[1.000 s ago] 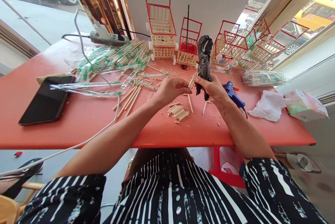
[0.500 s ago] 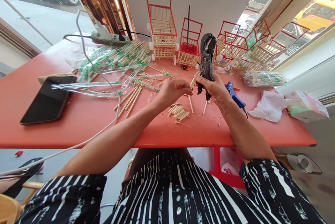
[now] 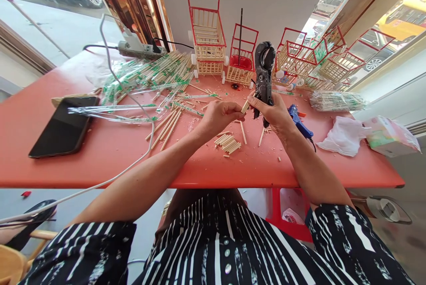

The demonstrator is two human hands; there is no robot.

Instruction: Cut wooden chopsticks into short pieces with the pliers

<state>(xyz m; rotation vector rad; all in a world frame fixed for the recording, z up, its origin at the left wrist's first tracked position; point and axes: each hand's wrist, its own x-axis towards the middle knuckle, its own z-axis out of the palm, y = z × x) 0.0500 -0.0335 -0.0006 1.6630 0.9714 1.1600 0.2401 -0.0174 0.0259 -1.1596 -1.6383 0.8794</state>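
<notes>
My left hand (image 3: 219,116) is closed, its fingertips pinching short wooden sticks (image 3: 245,106). My right hand (image 3: 273,109) is wrapped round a black hand cutter (image 3: 264,72), whose curved jaw points up and away from me. The right thumb also touches the top of the short sticks, so both hands meet at them. How many sticks are held cannot be made out. On the table just below lies a small pile of cut stick pieces (image 3: 228,144), with loose offcuts and crumbs around it.
Longer sticks (image 3: 166,127) and plastic-wrapped sticks (image 3: 146,74) lie left, near a phone (image 3: 63,127) and a white cable (image 3: 133,160). Small stick-built carts (image 3: 208,36) stand behind. A blue glue gun (image 3: 299,120), white cloth (image 3: 344,136) and tissue pack (image 3: 392,136) lie right.
Almost nothing differs. The whole view has shifted very slightly; both hands keep the same hold on the sticks and cutter.
</notes>
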